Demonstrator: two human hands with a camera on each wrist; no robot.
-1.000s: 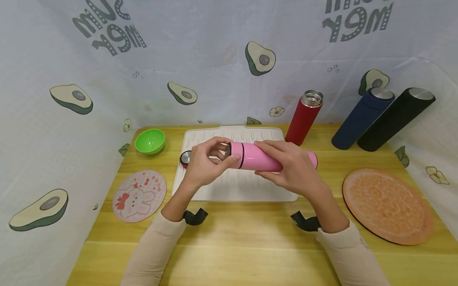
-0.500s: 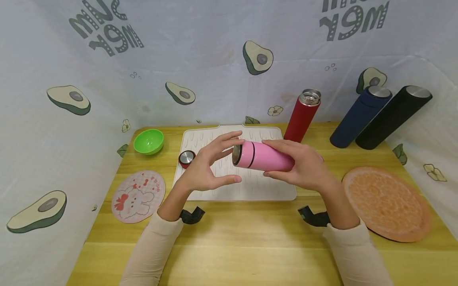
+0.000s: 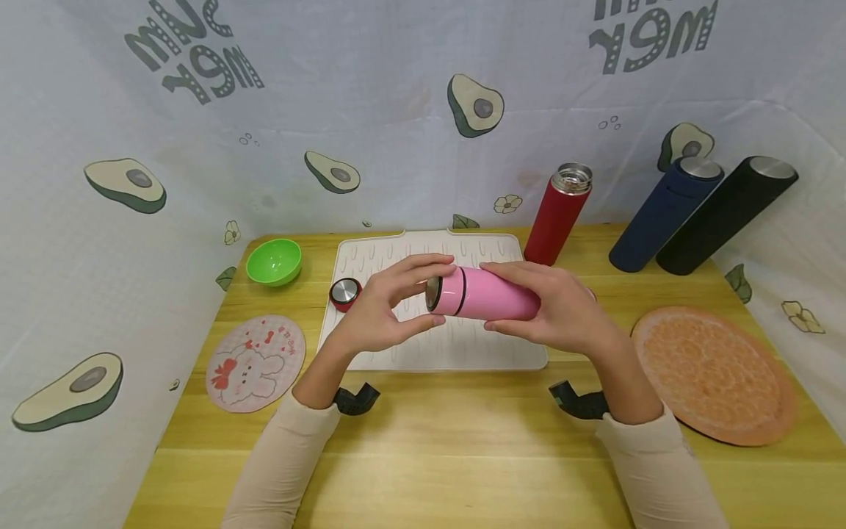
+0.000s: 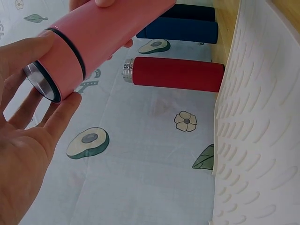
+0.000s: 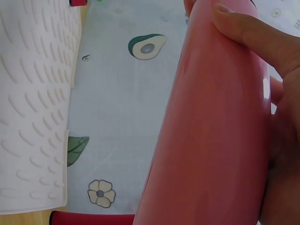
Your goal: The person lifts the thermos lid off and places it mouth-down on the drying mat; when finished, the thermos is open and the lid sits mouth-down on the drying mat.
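A pink thermos (image 3: 496,295) is held on its side above the white drying mat (image 3: 436,360). My right hand (image 3: 562,305) grips its body, thumb below and fingers over the top. At the capped end, my left hand (image 3: 390,301) pinches the pink lid (image 4: 61,65) between thumb and fingers. A black ring marks the seam between lid and body, and the lid's metal top (image 4: 41,80) faces left. On the mat behind my left hand sits a red lid (image 3: 345,293) with a metal top. The lidless red thermos (image 3: 558,213) stands upright at the back, its steel mouth showing.
At the back right stand a blue thermos (image 3: 664,217) and a black thermos (image 3: 727,217). A green bowl (image 3: 274,262) is at the back left, above a round rabbit-print mat (image 3: 256,364). To the right lies a round orange mat (image 3: 714,375). A patterned cloth hangs behind the table.
My left hand came off the pink lid, its thumb and fingers spread wide, then closed on it again. The right hand and thermos shifted slightly right.
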